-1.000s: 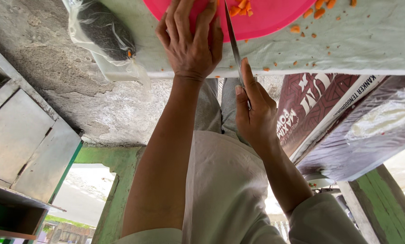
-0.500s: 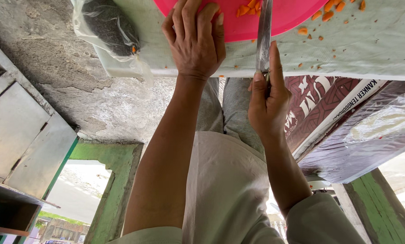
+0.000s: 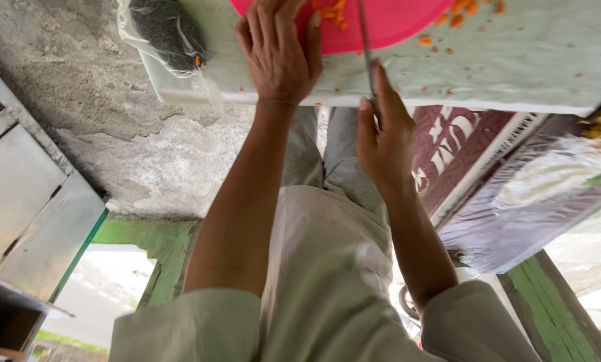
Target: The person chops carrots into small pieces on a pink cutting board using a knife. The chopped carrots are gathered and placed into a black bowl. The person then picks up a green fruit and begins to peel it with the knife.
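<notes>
My left hand (image 3: 277,57) lies palm down on a pink round board (image 3: 394,23), fingers spread beside a small heap of orange chopped pieces (image 3: 332,13). My right hand (image 3: 384,141) is closed around a knife (image 3: 364,40), index finger stretched along it. The thin blade reaches up over the board's edge, just right of the left hand. The board sits on a pale slab (image 3: 528,67) with orange crumbs scattered on it. The board's far part is cut off by the frame's top.
A clear plastic bag with dark contents (image 3: 166,30) lies at the slab's left corner. A maroon printed sack (image 3: 454,154) and a purple plastic-wrapped bundle (image 3: 535,201) lie at the right. A grey metal cabinet (image 3: 25,208) stands left; concrete floor below.
The right hand swung the knife upright and to the right over the board, then brought it back left, closer to the left hand. The left hand stayed pressed on the board.
</notes>
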